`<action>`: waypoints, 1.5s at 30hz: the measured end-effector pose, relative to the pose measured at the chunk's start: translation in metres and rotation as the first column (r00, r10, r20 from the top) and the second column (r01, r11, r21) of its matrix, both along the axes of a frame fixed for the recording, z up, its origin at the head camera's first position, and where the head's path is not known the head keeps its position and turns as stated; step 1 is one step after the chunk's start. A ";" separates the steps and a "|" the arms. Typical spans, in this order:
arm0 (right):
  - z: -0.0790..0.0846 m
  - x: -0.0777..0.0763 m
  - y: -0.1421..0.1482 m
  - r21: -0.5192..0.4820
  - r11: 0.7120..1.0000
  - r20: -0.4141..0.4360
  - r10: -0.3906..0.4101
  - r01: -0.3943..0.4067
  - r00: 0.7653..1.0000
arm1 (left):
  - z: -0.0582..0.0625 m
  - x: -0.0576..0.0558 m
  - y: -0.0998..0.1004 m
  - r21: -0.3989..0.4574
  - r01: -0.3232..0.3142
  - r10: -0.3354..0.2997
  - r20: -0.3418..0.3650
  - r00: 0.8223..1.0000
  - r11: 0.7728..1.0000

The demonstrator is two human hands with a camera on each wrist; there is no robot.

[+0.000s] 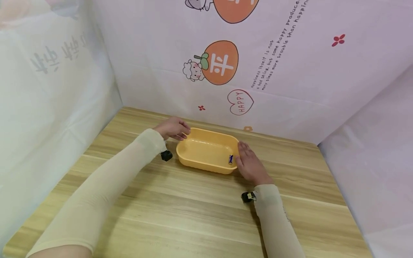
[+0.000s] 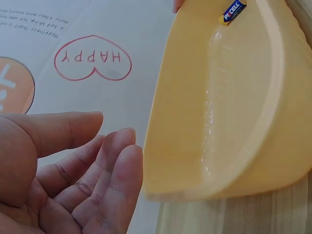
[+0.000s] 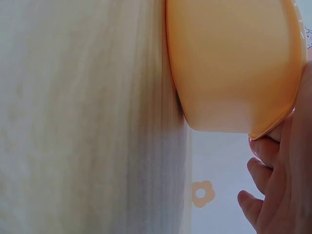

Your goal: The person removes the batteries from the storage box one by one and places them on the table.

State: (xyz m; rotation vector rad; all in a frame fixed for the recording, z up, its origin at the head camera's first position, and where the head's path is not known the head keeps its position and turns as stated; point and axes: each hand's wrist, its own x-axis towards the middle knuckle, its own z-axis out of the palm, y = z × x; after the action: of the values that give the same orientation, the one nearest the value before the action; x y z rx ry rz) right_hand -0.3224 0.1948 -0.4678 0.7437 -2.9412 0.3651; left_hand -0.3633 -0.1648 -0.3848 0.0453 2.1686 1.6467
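Observation:
A yellow oval plastic basin stands on the wooden table. Inside it, near the right end, lies a small blue battery with a PKCELL label. My left hand is beside the basin's back left rim, its fingers loosely bent and holding nothing. In the left wrist view the fingertips come close to the rim; whether they touch it I cannot tell. Against the basin's right end rests my right hand, fingers extended along the rim. The right wrist view shows those fingers by the basin's outer wall.
Behind the basin, the wooden table meets a white cloth backdrop printed with orange fruit and a red heart. More cloth hangs at the left and right sides. A small black camera sits at each wrist.

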 end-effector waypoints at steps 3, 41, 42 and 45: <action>-0.001 -0.001 -0.001 -0.003 1.000 -0.009 0.007 -0.007 1.000 | -0.001 -0.002 0.004 -0.005 0.016 -0.016 -0.005 1.000 1.000; 0.002 0.001 0.000 0.011 1.000 -0.019 0.009 -0.009 1.000 | -0.021 -0.007 0.082 0.040 0.133 -0.133 0.005 0.991 0.990; 0.002 0.001 0.000 0.012 1.000 -0.016 0.009 -0.008 1.000 | -0.022 -0.007 0.084 0.040 0.135 -0.135 0.007 0.991 0.990; 0.001 0.000 0.000 0.015 1.000 -0.011 0.011 -0.010 1.000 | -0.024 -0.007 0.088 0.035 0.133 -0.134 0.013 0.991 0.990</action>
State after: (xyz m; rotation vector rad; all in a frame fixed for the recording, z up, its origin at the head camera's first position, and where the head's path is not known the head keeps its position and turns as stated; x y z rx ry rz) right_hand -0.3219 0.1952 -0.4665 0.7606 -2.9336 0.3389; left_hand -0.3704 -0.0771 -0.4085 0.1833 2.0789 1.6030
